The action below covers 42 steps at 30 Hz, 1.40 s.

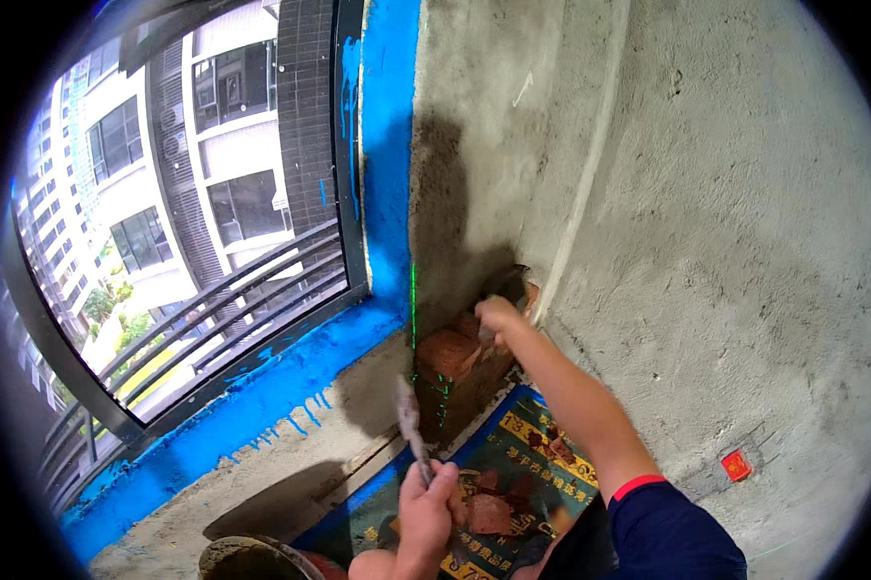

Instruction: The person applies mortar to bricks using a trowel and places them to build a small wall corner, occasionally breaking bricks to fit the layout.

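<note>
My right hand (497,320) is closed in the corner, on what looks like a dark flat-bladed tool (504,283); its shape is partly lost in shadow. Right below it, a reddish brick (449,354) tops a low stack of brickwork against the wall, and another brick (532,296) shows behind the hand. My left hand (428,512) grips a slim, mortar-smeared tool (410,418) that points upward, its tip apart from the bricks. A green laser line (414,309) runs down the corner and breaks across the brickwork.
A barred window (232,319) with a blue-coated surround (389,193) is on the left. Broken brick pieces (489,514) lie on a dark printed sheet (397,503) below. A mortar-crusted round container (247,561) stands at the lower left. Rough grey wall (725,242) fills the right.
</note>
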### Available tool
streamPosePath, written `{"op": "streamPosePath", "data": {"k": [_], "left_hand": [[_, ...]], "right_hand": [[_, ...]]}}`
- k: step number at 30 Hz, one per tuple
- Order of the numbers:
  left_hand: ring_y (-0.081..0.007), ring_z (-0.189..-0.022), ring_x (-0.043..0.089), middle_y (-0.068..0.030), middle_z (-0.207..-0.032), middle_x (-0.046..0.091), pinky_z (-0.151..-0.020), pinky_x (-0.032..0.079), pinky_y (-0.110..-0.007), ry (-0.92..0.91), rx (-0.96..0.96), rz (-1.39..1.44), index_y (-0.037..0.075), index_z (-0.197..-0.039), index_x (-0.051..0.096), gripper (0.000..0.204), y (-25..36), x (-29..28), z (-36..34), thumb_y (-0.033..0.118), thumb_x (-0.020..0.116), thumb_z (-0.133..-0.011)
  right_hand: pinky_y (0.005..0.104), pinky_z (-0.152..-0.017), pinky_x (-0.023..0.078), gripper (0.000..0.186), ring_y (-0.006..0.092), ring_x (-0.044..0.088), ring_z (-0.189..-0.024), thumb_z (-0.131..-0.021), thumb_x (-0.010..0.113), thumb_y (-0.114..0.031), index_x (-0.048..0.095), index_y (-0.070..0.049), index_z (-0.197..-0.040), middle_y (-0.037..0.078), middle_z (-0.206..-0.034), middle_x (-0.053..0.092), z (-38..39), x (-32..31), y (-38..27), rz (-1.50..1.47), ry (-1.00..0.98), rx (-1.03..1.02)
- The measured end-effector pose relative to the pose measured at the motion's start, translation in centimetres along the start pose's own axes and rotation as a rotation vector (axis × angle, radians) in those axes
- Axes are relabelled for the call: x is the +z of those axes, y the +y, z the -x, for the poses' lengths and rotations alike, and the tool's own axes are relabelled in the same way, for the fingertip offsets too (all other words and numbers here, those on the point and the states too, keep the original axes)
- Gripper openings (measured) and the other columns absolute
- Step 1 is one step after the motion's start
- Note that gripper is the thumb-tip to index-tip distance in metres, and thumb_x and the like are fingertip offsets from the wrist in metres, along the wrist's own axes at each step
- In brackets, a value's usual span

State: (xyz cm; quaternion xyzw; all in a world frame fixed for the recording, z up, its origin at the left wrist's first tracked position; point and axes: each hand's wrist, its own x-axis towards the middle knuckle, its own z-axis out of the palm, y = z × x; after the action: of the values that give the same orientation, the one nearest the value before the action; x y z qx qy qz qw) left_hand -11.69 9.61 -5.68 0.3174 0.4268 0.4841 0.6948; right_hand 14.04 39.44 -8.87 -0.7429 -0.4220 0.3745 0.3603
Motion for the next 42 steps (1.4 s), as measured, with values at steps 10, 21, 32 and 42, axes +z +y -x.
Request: {"op": "streamPosePath", "data": {"k": [10, 21, 32, 42], "left_hand": [[-0.0118, -0.050, 0.040, 0.0003, -0.063, 0.042, -0.045, 0.035, -0.028, 0.146, 0.105, 0.419, 0.011, -0.091, 0.045, 0.014, 1.8, -0.9, 1.2, 0.017, 0.055, -0.098], [-0.0197, -0.054, 0.050, -0.0063, -0.070, 0.053, -0.056, 0.045, -0.036, 0.271, -0.177, 0.704, 0.006, -0.080, 0.050, 0.023, -8.0, 6.5, 4.9, 0.021, 0.052, -0.098], [-0.0198, -0.056, 0.051, -0.0066, -0.070, 0.053, -0.057, 0.045, -0.036, 0.103, -0.200, 0.584, 0.005, -0.084, 0.049, 0.020, -6.9, 5.0, 2.9, 0.020, 0.053, -0.097], [-0.0200, -0.058, 0.052, -0.0069, -0.071, 0.053, -0.057, 0.046, -0.037, 0.114, -0.225, 0.507, 0.004, -0.088, 0.049, 0.018, -7.4, 3.4, 1.4, 0.019, 0.054, -0.096]], "right_hand": [[0.0335, -0.071, 0.047, 0.043, 0.0161, 0.054, -0.083, -0.091, 0.065, -0.029, 0.050, -0.001, -0.121, 0.006, -0.095, 0.058, 21.3, -2.6, 5.5, -0.314, -0.160, -0.223], [0.0347, -0.072, 0.049, 0.048, 0.0323, 0.062, -0.082, -0.072, 0.061, -0.006, 0.056, 0.000, -0.119, 0.017, -0.097, 0.063, 46.3, 3.2, -8.5, 0.813, -0.398, -1.125], [0.0406, -0.069, 0.055, 0.019, 0.0255, 0.072, -0.083, -0.085, 0.056, -0.015, 0.072, -0.006, -0.090, 0.013, -0.089, 0.073, 50.3, 35.4, 5.4, 1.513, -1.028, -1.478], [0.0430, -0.083, 0.055, 0.038, 0.0337, 0.068, -0.097, -0.075, 0.067, -0.027, 0.071, -0.004, -0.104, 0.017, -0.104, 0.070, 50.3, 35.3, 0.2, 1.373, -1.416, -0.920]]}}
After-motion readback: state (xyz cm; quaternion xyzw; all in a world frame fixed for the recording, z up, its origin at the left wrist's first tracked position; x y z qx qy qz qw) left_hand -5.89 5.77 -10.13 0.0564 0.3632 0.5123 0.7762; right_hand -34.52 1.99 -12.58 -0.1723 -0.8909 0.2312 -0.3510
